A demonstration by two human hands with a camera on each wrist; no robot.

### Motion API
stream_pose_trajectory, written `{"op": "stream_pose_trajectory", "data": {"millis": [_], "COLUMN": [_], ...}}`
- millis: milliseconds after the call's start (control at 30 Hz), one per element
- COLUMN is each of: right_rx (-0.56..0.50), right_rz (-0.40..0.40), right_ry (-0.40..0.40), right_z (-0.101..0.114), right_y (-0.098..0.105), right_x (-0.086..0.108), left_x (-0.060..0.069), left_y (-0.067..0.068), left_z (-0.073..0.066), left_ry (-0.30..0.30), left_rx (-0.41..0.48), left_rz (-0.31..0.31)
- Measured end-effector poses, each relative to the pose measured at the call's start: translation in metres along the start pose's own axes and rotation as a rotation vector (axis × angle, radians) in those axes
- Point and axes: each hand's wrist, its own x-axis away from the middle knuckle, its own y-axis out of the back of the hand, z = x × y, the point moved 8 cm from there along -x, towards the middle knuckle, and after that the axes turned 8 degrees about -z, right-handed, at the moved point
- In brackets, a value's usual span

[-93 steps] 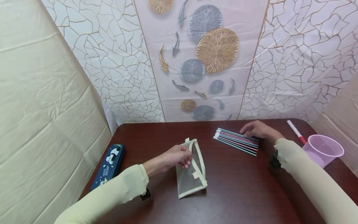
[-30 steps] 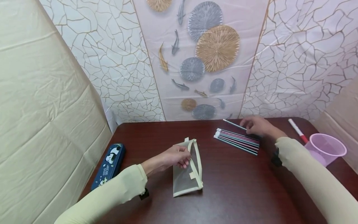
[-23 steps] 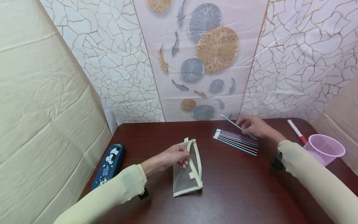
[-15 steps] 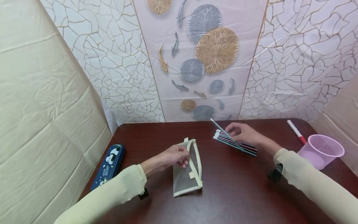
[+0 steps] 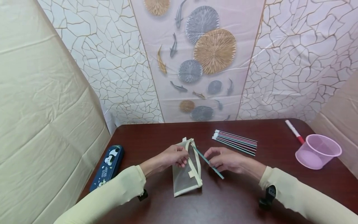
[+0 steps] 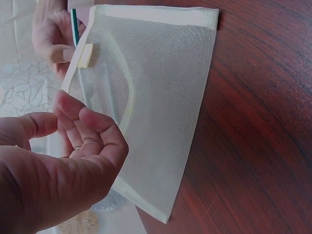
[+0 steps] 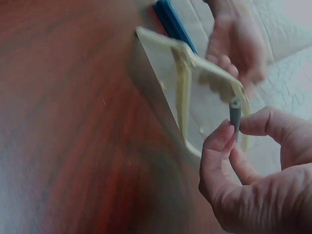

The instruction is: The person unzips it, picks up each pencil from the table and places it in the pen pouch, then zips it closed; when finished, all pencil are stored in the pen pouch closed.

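Observation:
A cream mesh zip pouch (image 5: 183, 185) lies on the table with its zipped mouth spread apart. Its rim is pinched by my left hand (image 5: 174, 156); the fingertips are partly hidden behind the rim in the left wrist view. My right hand (image 5: 225, 159) pinches a teal pencil (image 5: 199, 152) between thumb and fingers at the pouch's right side. The pencil's far end is at the top of the mouth, while its near end (image 7: 235, 112) faces the right wrist camera. Behind the right hand, several pencils (image 5: 235, 141) lie side by side on the table.
A blue panda pencil case (image 5: 107, 166) lies along the table's left edge. On the right stand a pink plastic cup (image 5: 307, 154) and, behind it, a white marker with a red cap (image 5: 293, 130). Patterned cloth hangs behind the dark wooden table (image 5: 156, 132).
My right hand has lifted one pencil off the row and carried it left and nearer, turning it, to the pouch mouth. My left hand keeps its grip on the pouch.

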Motion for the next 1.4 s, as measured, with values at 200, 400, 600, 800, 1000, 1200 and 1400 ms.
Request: {"op": "stream_pose_trajectory", "data": {"millis": [200,400,600,800,1000,1200,1400], "right_rx": [-0.038,-0.104,-0.122,-0.118,-0.095,-0.042,0.011], "right_rz": [-0.023,-0.013,-0.015,-0.062,-0.086,-0.101,-0.11], "right_ry": [-0.014,-0.012,-0.002,-0.012,-0.01,0.034,0.049], "right_z": [0.001,0.005,0.006,0.005,0.007,0.011,0.013], "right_y": [-0.014,-0.028,-0.036,-0.037,-0.037,-0.038,-0.038], "right_x": [-0.006,-0.016,-0.018,-0.018,-0.02,-0.02,-0.021], "left_x": [0.0,0.002,0.002,0.002,0.002,0.002,0.0], "left_y": [-0.005,-0.01,-0.013,-0.014,-0.016,-0.018,-0.019], "left_z": [-0.001,-0.002,-0.005,-0.004,-0.005,-0.005,-0.003], "left_ry": [-0.005,-0.004,-0.006,-0.005,-0.001,0.009,0.009], "left_rx": [0.006,0.009,0.006,0.013,0.036,0.051,0.062], "left_rz": [0.017,0.036,0.062,0.07,0.087,0.101,0.108]}}
